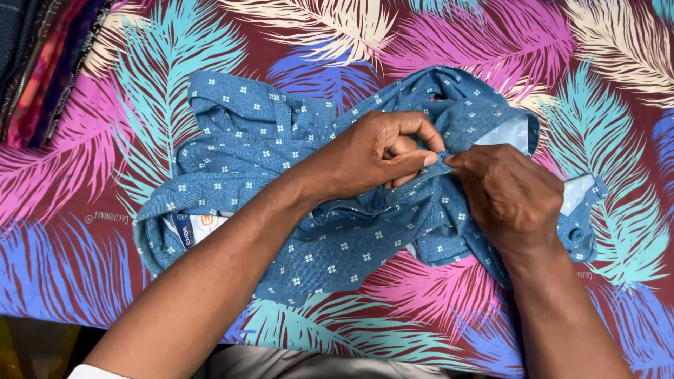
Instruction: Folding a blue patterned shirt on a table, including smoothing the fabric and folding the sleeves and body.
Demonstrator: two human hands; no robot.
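Observation:
A blue shirt (337, 245) with small white dots lies crumpled on a feather-print cloth (84, 231). Its collar with a label (193, 226) points left. My left hand (375, 151) pinches a fold of the shirt's edge between thumb and fingers near the middle. My right hand (509, 196) grips the same edge just to the right, fingertips almost touching the left thumb. The pale inside of the fabric (509, 132) shows above my right hand.
The cloth with pink, teal and cream feathers covers the whole surface. A stack of folded dark and patterned fabrics (42, 63) sits at the upper left corner. The near edge of the surface runs along the bottom.

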